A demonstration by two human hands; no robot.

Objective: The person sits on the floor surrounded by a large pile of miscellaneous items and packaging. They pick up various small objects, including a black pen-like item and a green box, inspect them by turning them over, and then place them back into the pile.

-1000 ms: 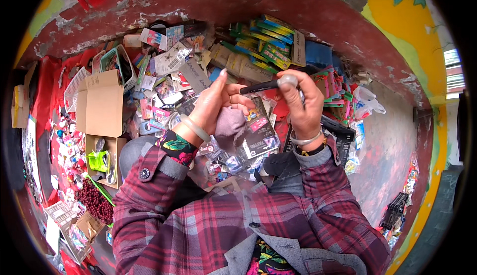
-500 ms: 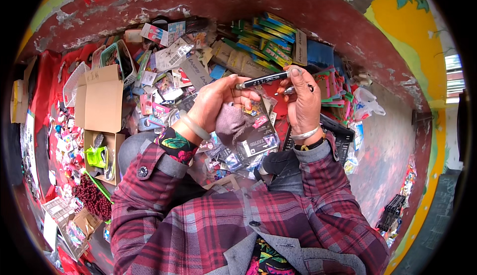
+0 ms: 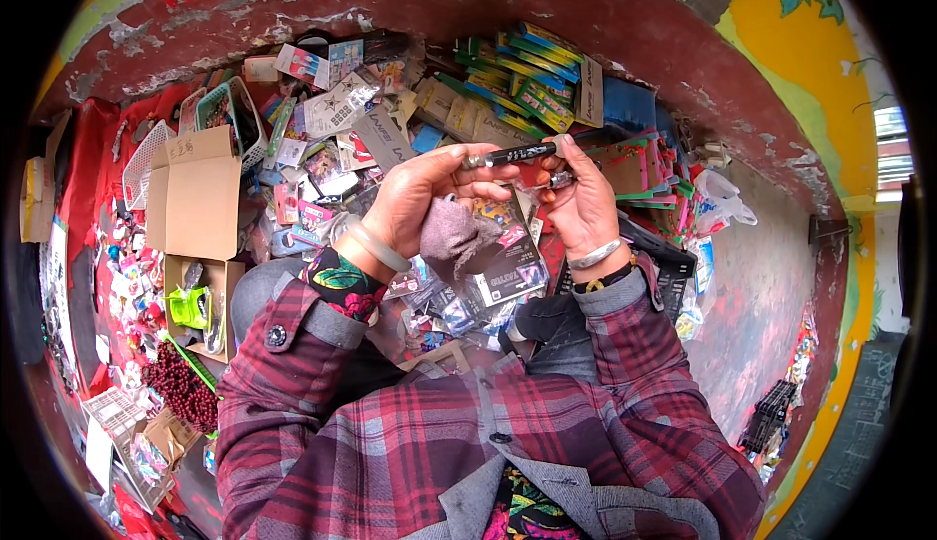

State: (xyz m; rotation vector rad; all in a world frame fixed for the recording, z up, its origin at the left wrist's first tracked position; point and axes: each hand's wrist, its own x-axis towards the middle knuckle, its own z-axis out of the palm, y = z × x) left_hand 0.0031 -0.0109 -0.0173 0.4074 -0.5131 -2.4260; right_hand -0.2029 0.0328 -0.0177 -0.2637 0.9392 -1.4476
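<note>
My left hand point(image 3: 415, 199) is closed, its thumb and forefinger pinching one end of a black marker-like pen point(image 3: 515, 154) with pale print on its barrel. A greyish-purple cloth point(image 3: 453, 232) is tucked in the same hand under the curled fingers. My right hand point(image 3: 584, 206) is closed too, its thumb and fingertips at the other end of the black pen. Lower in those right fingers sits a small silver-tipped pen point(image 3: 558, 180), mostly hidden by the hand. Below both hands lies a dark printed packet point(image 3: 509, 281) among other small packets.
Stacked green, yellow and blue boxes point(image 3: 542, 101) lie along the red wall point(image 3: 429, 3). To the left stand an open cardboard box point(image 3: 200, 194), a white-and-green basket point(image 3: 249, 116) and dark red beads point(image 3: 181, 389). A black crate point(image 3: 673, 277) and clear plastic bag point(image 3: 720, 199) are at the right.
My right hand has moved slightly left and closed in on the black pen's far end. The silver-tipped pen has shifted and is more covered by my fingers. My left hand stays nearly in place.
</note>
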